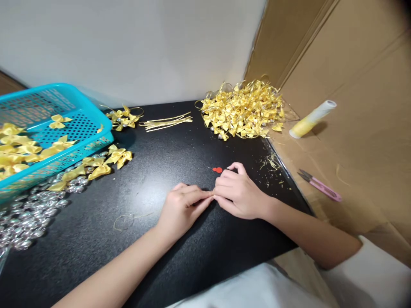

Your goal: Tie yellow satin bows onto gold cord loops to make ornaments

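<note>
My left hand (183,205) and my right hand (237,192) rest on the black tabletop (160,171), fingertips meeting in a pinch near the middle. Both hands have their fingers pressed together; whatever sits between them is too small to make out. A thin gold thread (128,219) lies loose on the table just left of my left hand. A small red mark (217,170) shows just above my right hand.
A blue basket (64,128) with yellow bows stands at the left, loose bows (96,167) and clear beads (28,218) beside it. Gold strands (167,122) and a heap of finished bows (244,111) lie at the back. A thread spool (311,119) and pink snips (321,186) lie on cardboard at the right.
</note>
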`<state>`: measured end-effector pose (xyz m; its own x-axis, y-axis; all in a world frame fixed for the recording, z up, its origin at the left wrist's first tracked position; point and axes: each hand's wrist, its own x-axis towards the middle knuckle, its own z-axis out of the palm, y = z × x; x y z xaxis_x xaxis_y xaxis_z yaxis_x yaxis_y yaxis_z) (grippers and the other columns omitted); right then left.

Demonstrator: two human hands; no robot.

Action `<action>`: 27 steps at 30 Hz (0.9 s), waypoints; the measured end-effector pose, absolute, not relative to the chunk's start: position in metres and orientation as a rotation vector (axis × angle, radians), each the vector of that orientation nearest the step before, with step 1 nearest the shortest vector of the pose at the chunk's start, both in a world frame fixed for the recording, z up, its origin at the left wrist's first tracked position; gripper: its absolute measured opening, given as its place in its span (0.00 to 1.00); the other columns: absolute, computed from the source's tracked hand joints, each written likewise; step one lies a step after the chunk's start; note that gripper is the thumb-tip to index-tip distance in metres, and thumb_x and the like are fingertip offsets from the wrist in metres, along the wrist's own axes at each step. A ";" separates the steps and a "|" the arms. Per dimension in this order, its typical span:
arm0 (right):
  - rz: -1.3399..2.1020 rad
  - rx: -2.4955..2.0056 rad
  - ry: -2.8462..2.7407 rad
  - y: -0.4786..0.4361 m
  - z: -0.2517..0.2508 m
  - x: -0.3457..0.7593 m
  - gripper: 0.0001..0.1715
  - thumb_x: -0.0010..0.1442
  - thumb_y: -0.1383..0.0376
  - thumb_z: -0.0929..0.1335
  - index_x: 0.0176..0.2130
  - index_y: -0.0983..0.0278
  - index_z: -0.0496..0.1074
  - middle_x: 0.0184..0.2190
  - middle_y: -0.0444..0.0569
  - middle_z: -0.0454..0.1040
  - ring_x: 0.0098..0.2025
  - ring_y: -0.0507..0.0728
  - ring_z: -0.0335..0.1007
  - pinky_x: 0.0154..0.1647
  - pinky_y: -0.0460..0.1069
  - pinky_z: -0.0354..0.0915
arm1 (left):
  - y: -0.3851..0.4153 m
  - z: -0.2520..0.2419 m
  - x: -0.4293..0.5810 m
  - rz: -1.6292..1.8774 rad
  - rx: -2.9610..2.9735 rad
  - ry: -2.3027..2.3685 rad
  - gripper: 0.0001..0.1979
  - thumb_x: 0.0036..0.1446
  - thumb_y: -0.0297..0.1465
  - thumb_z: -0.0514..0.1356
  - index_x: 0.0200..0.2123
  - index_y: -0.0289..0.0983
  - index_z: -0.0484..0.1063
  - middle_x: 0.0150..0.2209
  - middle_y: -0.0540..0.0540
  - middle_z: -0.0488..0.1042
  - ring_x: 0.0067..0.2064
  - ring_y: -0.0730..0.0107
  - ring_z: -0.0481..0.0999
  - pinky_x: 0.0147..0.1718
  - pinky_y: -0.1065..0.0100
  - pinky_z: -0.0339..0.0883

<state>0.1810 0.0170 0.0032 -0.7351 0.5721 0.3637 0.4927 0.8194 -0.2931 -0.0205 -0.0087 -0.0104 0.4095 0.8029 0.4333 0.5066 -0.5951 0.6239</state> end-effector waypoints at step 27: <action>0.931 -0.923 -2.026 0.022 -0.001 0.174 0.09 0.61 0.65 0.71 0.29 0.60 0.70 0.29 0.44 0.74 0.39 0.56 0.68 0.53 0.57 0.62 | -0.007 -0.002 -0.018 0.986 1.525 1.188 0.10 0.58 0.33 0.60 0.27 0.37 0.76 0.26 0.49 0.74 0.29 0.72 0.69 0.31 0.69 0.61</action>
